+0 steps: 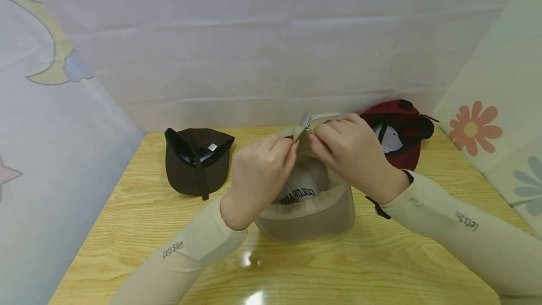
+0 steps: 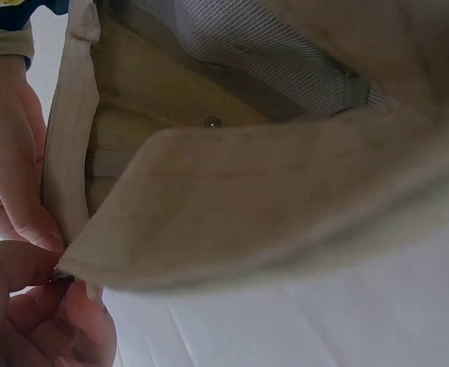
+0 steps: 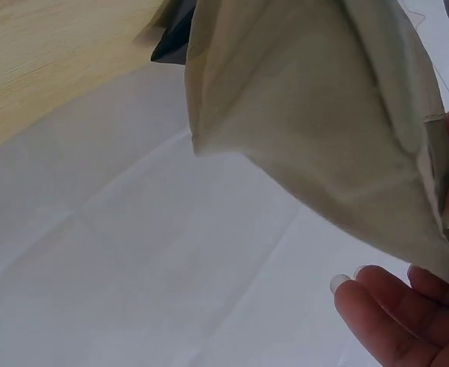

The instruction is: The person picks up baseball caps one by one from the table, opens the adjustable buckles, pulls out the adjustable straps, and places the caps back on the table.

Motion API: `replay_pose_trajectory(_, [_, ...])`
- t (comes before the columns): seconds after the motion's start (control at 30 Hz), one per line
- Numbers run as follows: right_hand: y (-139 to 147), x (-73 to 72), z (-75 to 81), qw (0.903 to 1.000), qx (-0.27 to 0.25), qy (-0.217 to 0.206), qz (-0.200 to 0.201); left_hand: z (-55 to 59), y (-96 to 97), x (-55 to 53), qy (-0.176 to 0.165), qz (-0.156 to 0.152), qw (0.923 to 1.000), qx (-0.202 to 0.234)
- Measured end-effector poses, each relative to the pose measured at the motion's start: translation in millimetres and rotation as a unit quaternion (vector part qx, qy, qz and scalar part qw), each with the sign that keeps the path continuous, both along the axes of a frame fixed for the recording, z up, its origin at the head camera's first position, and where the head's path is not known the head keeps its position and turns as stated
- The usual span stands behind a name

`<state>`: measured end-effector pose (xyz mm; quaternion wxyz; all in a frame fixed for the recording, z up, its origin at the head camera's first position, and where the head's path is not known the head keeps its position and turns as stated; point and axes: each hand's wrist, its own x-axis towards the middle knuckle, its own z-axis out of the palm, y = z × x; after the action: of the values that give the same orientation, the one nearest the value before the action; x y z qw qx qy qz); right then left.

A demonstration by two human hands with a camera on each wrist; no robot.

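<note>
A beige baseball cap (image 1: 305,222) is held up over the table with its brim toward me and its inside facing up. Backwards dark lettering, "COLORADO", shows inside its front. My left hand (image 1: 260,173) pinches the back strap near a metal buckle (image 1: 306,119). Close beside it, my right hand (image 1: 353,154) pinches the strap on the other side of that buckle. In the left wrist view the fingertips of both hands meet at the strap (image 2: 67,153), below the cap's beige panel (image 2: 232,199). The right wrist view shows the cap's outer cloth (image 3: 308,115) hanging from the fingers.
A dark brown cap (image 1: 199,161) lies inside up on the wooden table (image 1: 148,244) at the left. Behind my right hand rests a dark red cap (image 1: 400,112) with black trim. White cloth (image 1: 237,51) hangs behind the table, with printed sheets at both sides.
</note>
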<state>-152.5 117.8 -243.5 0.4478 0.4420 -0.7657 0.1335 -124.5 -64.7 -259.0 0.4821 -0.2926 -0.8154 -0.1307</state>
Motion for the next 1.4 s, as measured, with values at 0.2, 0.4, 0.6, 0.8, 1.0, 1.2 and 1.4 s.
replay_pose_trajectory(0.2, [2.2,-0.7,1.3,1.0,-0.004,-0.002,0.001,1.1,0.0,-0.8,-0.004,-0.004,1.0,0.004])
replay_pose_trajectory(0.4, [3.2,-1.1,2.0,0.9999,0.006,-0.001,-0.01,2.6,-0.2,-4.1,-0.003,-0.006,0.9998,0.02])
replay_pose_trajectory(0.6, [3.3,-2.3,0.0,0.9999,0.001,0.004,-0.014,2.7,-0.6,-6.1,0.001,-0.004,0.9994,0.035])
replay_pose_trajectory(0.8, [3.6,-2.9,-1.9,0.9997,-0.004,0.011,-0.02,1.4,-0.6,-5.8,-0.002,-0.008,0.9996,0.028])
replay_pose_trajectory(1.0, [4.7,-3.7,-1.9,0.9994,-0.004,0.017,-0.03,-0.5,-1.1,-5.0,-0.014,-0.017,0.9996,0.019])
replay_pose_trajectory(1.2, [5.2,-3.6,-1.1,0.9993,-0.006,0.018,-0.032,-1.3,-0.6,-4.6,-0.015,-0.024,0.9994,0.017])
replay_pose_trajectory(1.4, [5.8,-4.6,0.7,0.9985,-0.012,0.024,-0.047,-1.7,-1.0,-4.5,-0.013,-0.025,0.9994,0.021])
